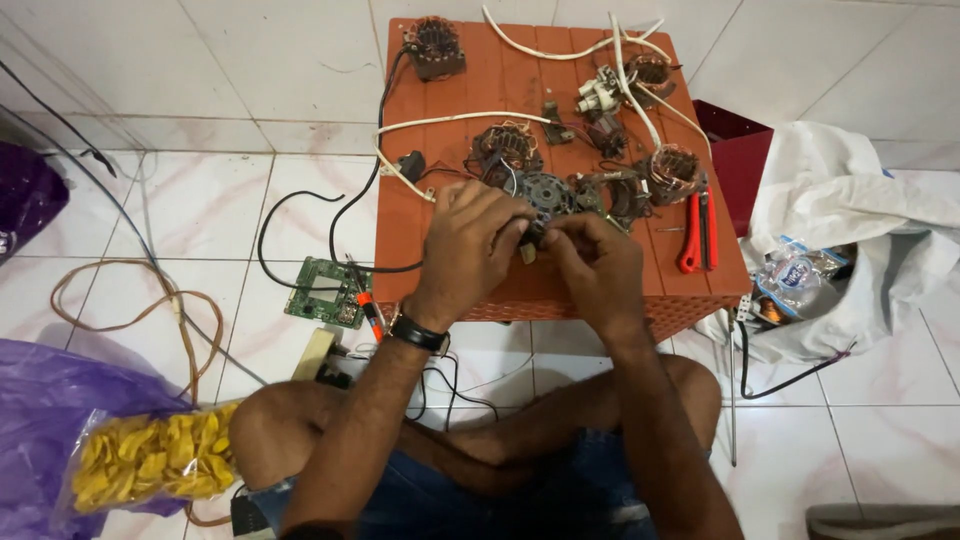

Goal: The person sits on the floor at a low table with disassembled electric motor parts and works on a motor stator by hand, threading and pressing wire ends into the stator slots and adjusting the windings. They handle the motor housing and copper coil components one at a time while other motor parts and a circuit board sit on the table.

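Note:
My left hand [468, 245], with a black watch on the wrist, and my right hand [598, 262] meet over a grey round motor part [546, 192] at the front of an orange plastic stool [450, 90] used as a table. Both hands pinch at a small piece between them by the motor's near edge; my fingers hide it. Several copper-wound motor coils [505, 147] and white wires [455, 120] lie on the stool behind the hands.
Red-handled pliers [697, 232] lie at the stool's right edge. A green circuit board [326, 292] and black cables rest on the tiled floor at left. A bag of yellow chips [150, 455] sits bottom left, a white bag [850, 220] at right.

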